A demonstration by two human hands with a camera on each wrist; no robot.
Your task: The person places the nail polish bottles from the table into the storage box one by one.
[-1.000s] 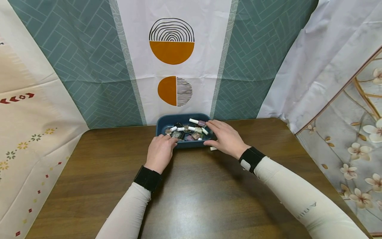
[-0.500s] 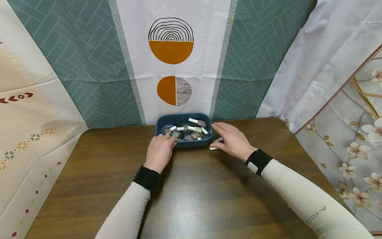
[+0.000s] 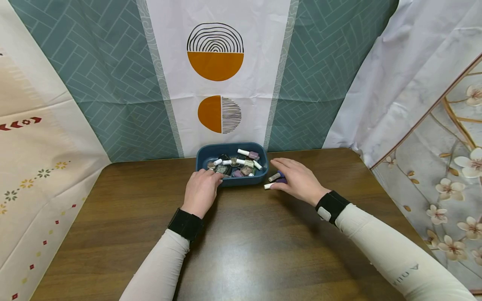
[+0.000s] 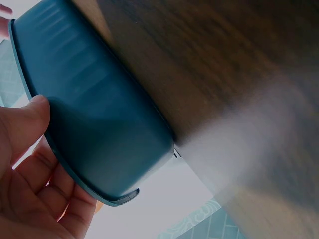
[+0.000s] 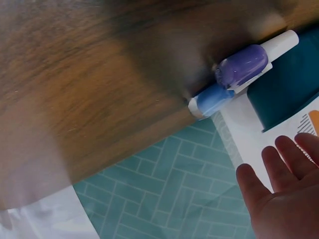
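A dark blue plastic tub (image 3: 241, 182) stands at the back of the table. My left hand (image 3: 201, 190) grips its near left rim; the left wrist view shows the thumb on the outer wall and curled fingers over the edge. Inside lie white-capped nail polish bottles, among them a mauve one (image 3: 254, 155), and several stones (image 3: 246, 170). Right of the tub, a purple nail polish bottle (image 5: 244, 64) and a blue nail polish bottle (image 5: 212, 99) lie side by side on the wood. Over them hovers my right hand (image 3: 297, 179), fingers extended, holding nothing; it partly hides them in the head view.
The brown wooden table (image 3: 233, 242) spreads before the tub. Behind its back edge hangs a patterned cloth (image 3: 312, 83). More fabric hangs at the left (image 3: 49, 146) and a floral cloth (image 3: 444, 200) at the right.
My right hand has drawn away from the tub's right end, moving right, and more of the two bottles beside the tub now shows. My left hand keeps its grip.
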